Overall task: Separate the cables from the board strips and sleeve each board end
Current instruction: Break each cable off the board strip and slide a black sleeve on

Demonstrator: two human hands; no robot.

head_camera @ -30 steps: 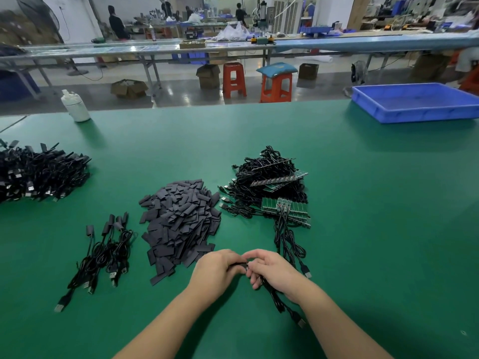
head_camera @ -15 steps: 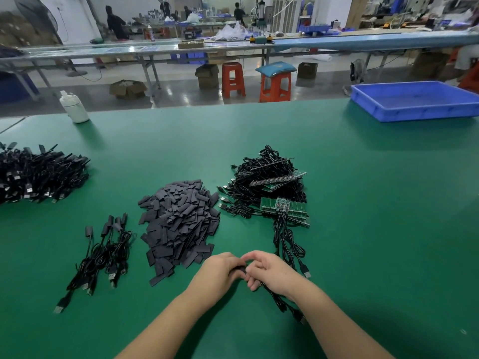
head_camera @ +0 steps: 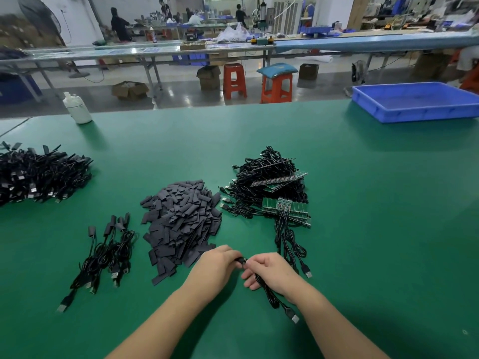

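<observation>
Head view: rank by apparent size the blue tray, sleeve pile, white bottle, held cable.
1. blue tray
2. sleeve pile, close to the tray in looks; it lies nearer, so unsure
3. white bottle and held cable: alike, no ranking

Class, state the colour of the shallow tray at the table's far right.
The tray is blue, seen in the head view.

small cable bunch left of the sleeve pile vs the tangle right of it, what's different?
The small cable bunch is a few loose cables with dark sleeves on their far ends; the tangle is a far bigger heap. The tangle's cables mix with green board strips; no green shows in the small bunch. Both are black USB-plug cables on the green table.
</observation>
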